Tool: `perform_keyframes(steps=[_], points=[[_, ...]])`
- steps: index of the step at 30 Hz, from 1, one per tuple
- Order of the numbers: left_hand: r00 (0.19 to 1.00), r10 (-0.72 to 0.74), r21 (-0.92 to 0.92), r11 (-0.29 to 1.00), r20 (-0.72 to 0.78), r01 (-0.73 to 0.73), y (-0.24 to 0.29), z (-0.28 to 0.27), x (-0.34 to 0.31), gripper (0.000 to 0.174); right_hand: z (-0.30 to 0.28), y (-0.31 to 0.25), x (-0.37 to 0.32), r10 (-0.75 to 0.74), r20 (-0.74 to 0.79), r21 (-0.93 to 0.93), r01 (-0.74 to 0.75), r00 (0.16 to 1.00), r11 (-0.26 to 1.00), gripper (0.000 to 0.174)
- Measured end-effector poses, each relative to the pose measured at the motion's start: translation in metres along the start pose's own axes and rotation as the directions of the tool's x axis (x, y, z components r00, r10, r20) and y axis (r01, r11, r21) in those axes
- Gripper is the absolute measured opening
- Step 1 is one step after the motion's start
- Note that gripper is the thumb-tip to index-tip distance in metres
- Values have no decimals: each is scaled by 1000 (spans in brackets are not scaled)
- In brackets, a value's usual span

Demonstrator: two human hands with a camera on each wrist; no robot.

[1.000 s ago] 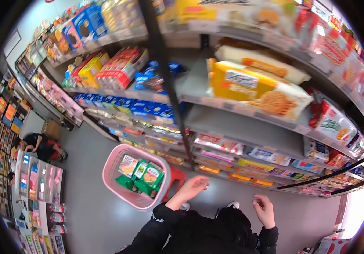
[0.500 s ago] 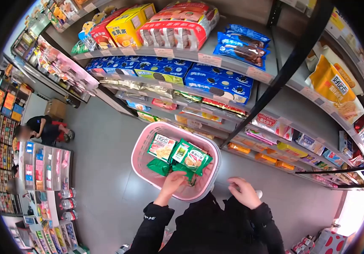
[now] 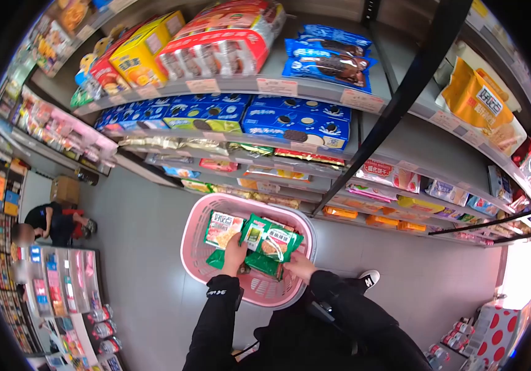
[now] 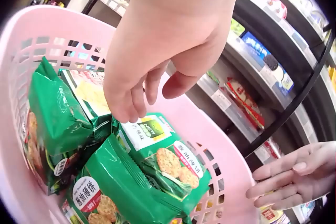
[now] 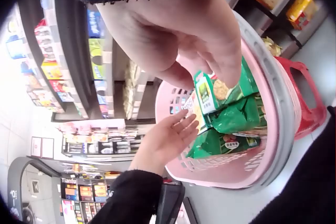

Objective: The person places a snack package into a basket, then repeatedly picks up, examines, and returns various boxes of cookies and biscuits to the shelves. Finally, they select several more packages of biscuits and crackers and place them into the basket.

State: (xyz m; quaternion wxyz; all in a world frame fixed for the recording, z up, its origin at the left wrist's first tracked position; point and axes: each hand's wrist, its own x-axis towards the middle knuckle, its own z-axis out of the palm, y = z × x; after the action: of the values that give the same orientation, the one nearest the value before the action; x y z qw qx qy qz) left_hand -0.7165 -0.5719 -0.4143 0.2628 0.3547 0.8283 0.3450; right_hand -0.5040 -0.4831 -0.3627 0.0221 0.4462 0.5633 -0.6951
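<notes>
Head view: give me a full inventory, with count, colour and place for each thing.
basket: one, pink, on the grey floor before the shelves.
snack packs: several, green, in the basket.
yellow box: one, top shelf, left.
biscuit boxes: a row, blue, on the shelf below it.
cardboard box: one, brown, floor, far left.
shoe: one, black and white, right of the basket.
left hand: over the packs, fingers loose.
right hand: fingers straight, at the basket's near rim.

The right hand (image 3: 299, 267) has joined the left hand (image 3: 236, 252) — over the green packets (image 3: 273, 238) in the basket (image 3: 254, 289).
</notes>
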Motion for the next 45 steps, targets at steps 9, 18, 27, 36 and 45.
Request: perform_keyframes(steps=[9,18,27,36,45], points=[[997,56,306,949,58,-71,9,13,41,41,27,39,61,218,-283,-14,-231,934,973,30],[996,79,366,929,-32,-61,8,22,37,36,32,42,67,199,-272,228,-138,941,964,31],[989,-143,-88,986,-38,139,47,-9,9,23,29,4,36,21,-240,-83,-42,971,996,40],[919,-59,-428,895,-389,-123,69,-48,-61,18,20,-59,-22,-449,-299,-418,308,842,855,28],[964,125,-614,750,-233,-246,211,-41,-95,32,-88,-92,-130,-594,-391,-396,454,704,798,28]])
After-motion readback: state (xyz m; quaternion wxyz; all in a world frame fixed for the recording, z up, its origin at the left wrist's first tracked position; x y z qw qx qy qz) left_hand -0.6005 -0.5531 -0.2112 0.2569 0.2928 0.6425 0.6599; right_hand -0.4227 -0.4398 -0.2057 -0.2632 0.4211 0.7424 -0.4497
